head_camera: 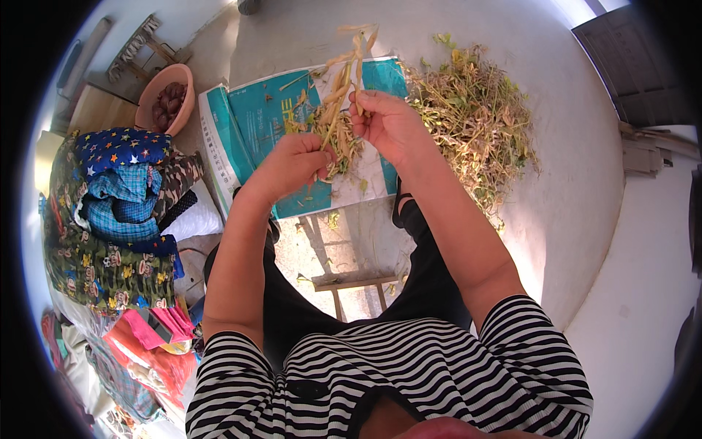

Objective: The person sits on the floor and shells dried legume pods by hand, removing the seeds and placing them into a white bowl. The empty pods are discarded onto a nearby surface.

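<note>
My left hand [300, 163] grips the lower stem of a dried bean plant [339, 94], whose pods point away from me. Higher up on the same plant, the fingers of my right hand [384, 122] pinch one tan pod. Beneath both hands a small heap of picked pods [344, 144] lies on a flattened teal and white woven sack [296, 203], which bears writing. Loose leaf bits are scattered over the sack. To the right, a large pile of dried bean plants [474, 120] rests on the concrete floor and touches the sack's edge.
At the left, folded fabrics and cushions [118, 219] form a tall stack. Behind them stands a pink plastic basin [186, 110] with dark red onion-like bulbs [169, 104]. A small wooden stool [354, 282] sits between my legs. A dark panel [636, 60] stands at the far right.
</note>
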`<act>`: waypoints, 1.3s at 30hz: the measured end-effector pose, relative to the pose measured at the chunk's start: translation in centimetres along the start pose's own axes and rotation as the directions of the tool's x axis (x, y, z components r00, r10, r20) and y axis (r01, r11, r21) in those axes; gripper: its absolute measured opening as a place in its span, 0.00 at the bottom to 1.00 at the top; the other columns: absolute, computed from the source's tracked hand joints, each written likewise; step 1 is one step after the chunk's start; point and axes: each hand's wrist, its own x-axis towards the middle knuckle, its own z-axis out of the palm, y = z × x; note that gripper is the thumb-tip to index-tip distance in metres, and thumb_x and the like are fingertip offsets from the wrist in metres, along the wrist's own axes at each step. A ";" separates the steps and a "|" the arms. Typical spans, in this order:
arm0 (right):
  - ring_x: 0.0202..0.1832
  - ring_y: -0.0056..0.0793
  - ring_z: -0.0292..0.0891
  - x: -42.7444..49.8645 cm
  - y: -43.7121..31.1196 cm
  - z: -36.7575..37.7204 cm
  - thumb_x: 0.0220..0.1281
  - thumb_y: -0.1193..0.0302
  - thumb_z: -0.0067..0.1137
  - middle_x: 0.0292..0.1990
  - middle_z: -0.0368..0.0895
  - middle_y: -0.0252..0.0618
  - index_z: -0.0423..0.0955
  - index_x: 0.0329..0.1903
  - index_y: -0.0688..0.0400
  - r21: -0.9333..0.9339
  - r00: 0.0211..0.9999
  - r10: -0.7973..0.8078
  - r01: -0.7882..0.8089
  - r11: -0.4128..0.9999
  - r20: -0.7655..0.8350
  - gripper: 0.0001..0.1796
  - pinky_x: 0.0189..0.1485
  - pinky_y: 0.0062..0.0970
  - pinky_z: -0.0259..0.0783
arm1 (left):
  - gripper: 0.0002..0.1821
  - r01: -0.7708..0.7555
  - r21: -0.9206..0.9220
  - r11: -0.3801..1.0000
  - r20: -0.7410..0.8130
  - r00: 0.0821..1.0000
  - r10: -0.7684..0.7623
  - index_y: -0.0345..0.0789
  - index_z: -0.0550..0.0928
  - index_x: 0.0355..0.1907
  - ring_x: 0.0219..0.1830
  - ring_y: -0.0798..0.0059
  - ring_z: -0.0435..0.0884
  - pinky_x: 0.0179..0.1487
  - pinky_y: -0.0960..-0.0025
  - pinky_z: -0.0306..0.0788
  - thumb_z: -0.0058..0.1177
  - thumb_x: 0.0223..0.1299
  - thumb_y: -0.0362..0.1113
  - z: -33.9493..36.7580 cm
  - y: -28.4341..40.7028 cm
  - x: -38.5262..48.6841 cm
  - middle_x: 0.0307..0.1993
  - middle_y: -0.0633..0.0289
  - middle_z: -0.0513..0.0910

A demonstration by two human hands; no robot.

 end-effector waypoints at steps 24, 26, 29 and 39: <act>0.29 0.22 0.72 0.3 0.4 0.4 0.56 0.75 0.56 0.27 0.77 0.35 0.76 0.35 0.63 -0.023 0.997 0.039 -0.038 0.999 0.061 0.05 0.31 0.21 0.69 | 0.10 -0.180 -0.424 0.887 -0.143 0.981 0.131 0.34 0.80 0.35 0.23 0.86 0.70 0.28 0.80 0.63 0.57 0.55 0.39 1.5 -0.2 0.9 0.24 0.69 0.77; 0.30 0.21 0.73 0.3 1.0 0.4 0.55 0.75 0.57 0.28 0.78 0.35 0.76 0.34 0.63 -0.083 0.998 0.039 -0.035 0.996 0.045 0.05 0.33 0.20 0.70 | 0.12 -0.190 -0.464 0.865 -0.171 0.978 0.122 0.34 0.81 0.33 0.24 0.86 0.72 0.29 0.81 0.64 0.60 0.54 0.41 1.7 -0.2 1.3 0.25 0.69 0.78; 0.31 0.20 0.73 0.4 1.9 0.5 0.55 0.74 0.59 0.28 0.78 0.34 0.77 0.35 0.62 -0.168 0.999 -0.011 0.019 0.986 0.049 0.05 0.34 0.19 0.69 | 0.11 -0.180 -0.464 0.867 -0.200 0.975 0.096 0.35 0.80 0.33 0.24 0.86 0.73 0.28 0.80 0.64 0.61 0.55 0.41 2.1 -0.6 1.4 0.24 0.69 0.78; 0.32 0.19 0.72 0.0 2.4 1.0 0.55 0.72 0.61 0.28 0.78 0.32 0.77 0.36 0.62 -0.226 0.998 -0.066 0.063 0.972 -0.004 0.07 0.36 0.18 0.66 | 0.09 -0.252 -0.496 0.831 -0.327 0.941 0.090 0.35 0.80 0.30 0.21 0.89 0.70 0.23 0.84 0.59 0.64 0.53 0.36 2.4 -0.7 1.3 0.22 0.71 0.77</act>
